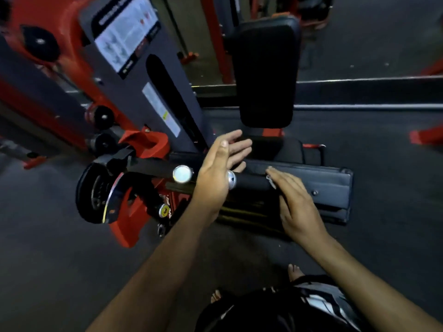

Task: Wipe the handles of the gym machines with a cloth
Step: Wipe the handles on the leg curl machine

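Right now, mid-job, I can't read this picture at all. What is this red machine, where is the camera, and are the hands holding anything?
There is one picture, taken from a camera on the person's head, looking down past their arms to the floor. In front stands a red and grey gym machine with an instruction placard, a black back pad and a dark seat pad below it. Across the middle runs a black handle with shiny metal end caps. The left hand has straight, spread fingers over the handle's capped end and grips nothing. The right hand lies flat with its fingers at the handle's other end; something small and pale shows at its fingertips, too blurred to name. No cloth is plainly visible.
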{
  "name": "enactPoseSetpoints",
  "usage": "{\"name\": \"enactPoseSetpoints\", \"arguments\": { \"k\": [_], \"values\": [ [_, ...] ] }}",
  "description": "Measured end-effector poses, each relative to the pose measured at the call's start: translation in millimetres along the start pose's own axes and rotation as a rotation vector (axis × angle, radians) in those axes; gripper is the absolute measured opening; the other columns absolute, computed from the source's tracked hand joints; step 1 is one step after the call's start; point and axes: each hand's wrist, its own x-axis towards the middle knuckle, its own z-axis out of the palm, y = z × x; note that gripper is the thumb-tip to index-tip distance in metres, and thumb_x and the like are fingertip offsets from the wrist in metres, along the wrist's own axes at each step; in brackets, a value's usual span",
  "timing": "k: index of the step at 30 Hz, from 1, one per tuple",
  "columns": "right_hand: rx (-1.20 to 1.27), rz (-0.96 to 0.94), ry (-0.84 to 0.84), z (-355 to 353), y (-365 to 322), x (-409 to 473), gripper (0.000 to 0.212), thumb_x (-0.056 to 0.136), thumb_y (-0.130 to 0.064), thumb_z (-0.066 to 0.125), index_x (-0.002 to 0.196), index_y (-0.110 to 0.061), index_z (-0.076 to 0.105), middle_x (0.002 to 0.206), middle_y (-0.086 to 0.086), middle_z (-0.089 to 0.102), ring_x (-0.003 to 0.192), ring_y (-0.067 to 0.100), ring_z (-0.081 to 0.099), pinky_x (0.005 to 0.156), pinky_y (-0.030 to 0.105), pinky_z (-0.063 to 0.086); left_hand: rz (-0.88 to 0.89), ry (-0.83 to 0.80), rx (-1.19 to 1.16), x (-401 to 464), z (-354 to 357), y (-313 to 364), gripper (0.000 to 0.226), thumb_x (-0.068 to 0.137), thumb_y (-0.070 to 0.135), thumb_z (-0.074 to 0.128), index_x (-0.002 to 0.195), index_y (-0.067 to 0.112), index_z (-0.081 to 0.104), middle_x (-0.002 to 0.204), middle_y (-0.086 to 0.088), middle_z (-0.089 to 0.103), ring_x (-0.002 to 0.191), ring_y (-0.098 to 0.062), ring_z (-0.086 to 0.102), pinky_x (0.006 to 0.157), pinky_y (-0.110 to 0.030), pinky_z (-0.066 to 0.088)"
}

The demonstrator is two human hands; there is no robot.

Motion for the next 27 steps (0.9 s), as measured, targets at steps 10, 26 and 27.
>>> {"name": "enactPoseSetpoints", "arguments": {
  "k": [10,26,27],
  "values": [
    [0.004,0.014,0.570,70,-117,6,0.042,0.096,-0.001,0.039,0.132,0.004,0.061,0.134,0.012,0.062,0.131,0.022,0.054,0.113,0.031,0.038,0.161,-0.286,-0.060,13,-14,-13,0.038,0.114,0.026,0.026,0.143,0.015,0.047,0.138,-0.011,0.062,0.131,-0.016,0.060,0.119,-0.044,0.039],
    [0.021,0.605,1.029,97,-107,6,0.045,0.089,0.005,0.052,0.122,-0.017,0.073,0.116,-0.004,0.074,0.095,0.007,0.067,0.099,0.041,0.054,0.204,-0.517,-0.110,24,-15,-18,0.036,0.114,0.018,0.023,0.141,0.012,0.047,0.137,-0.011,0.063,0.129,-0.015,0.061,0.112,-0.031,0.045],
    [0.025,0.557,1.038,98,-119,11,0.046,0.088,0.007,0.051,0.122,-0.015,0.073,0.117,-0.004,0.074,0.101,0.005,0.067,0.102,0.036,0.052,0.205,-0.522,-0.115,25,-15,-18,0.036,0.114,0.017,0.023,0.140,0.014,0.047,0.137,-0.012,0.063,0.130,-0.016,0.060,0.112,-0.031,0.045]
  ]
}}
